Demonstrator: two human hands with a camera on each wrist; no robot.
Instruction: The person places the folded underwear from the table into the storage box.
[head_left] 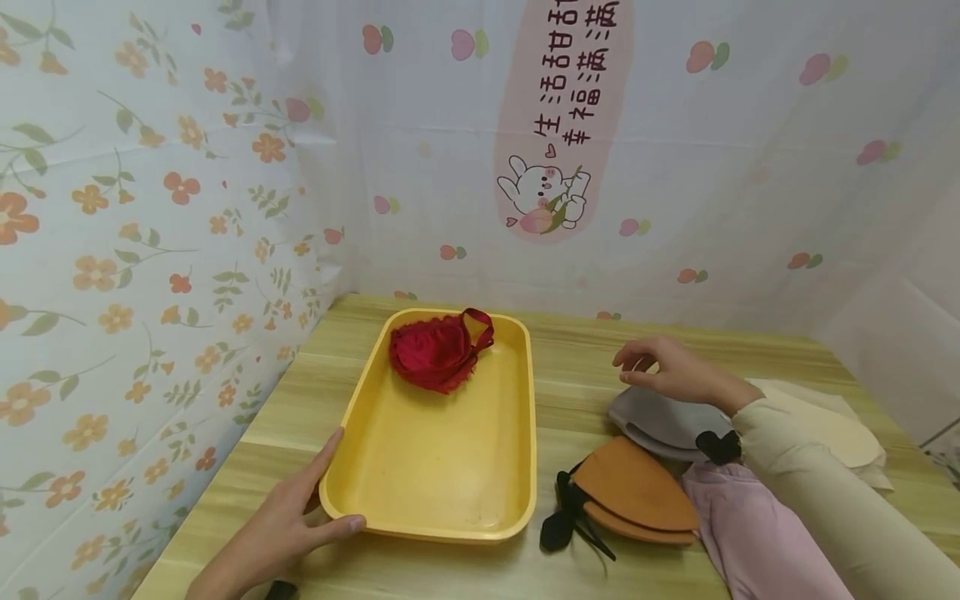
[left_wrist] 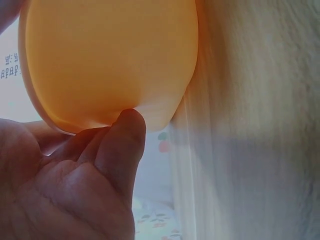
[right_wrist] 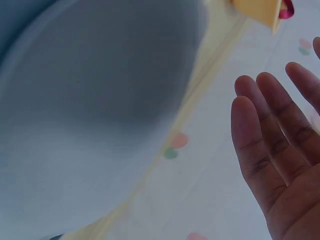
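My left hand [head_left: 288,517] holds the near left corner of a yellow plastic tray [head_left: 435,467], its thumb on the front wall and its fingers along the left side. In the left wrist view the thumb [left_wrist: 131,130] lies against the tray's outer wall. A folded red bra [head_left: 435,350] with lace edging and a looped strap lies at the tray's far end. My right hand [head_left: 671,371] hovers over a smooth grey folded piece [head_left: 667,417], a bra by its look. Its fingers [right_wrist: 272,135] are relaxed and hold nothing.
An orange folded piece [head_left: 637,487] with black straps [head_left: 566,517] lies right of the tray. Lilac cloth [head_left: 757,533] and cream cloth [head_left: 832,425] lie near the right forearm. Patterned white curtains [head_left: 420,150] stand behind and left of the wooden table [head_left: 577,342].
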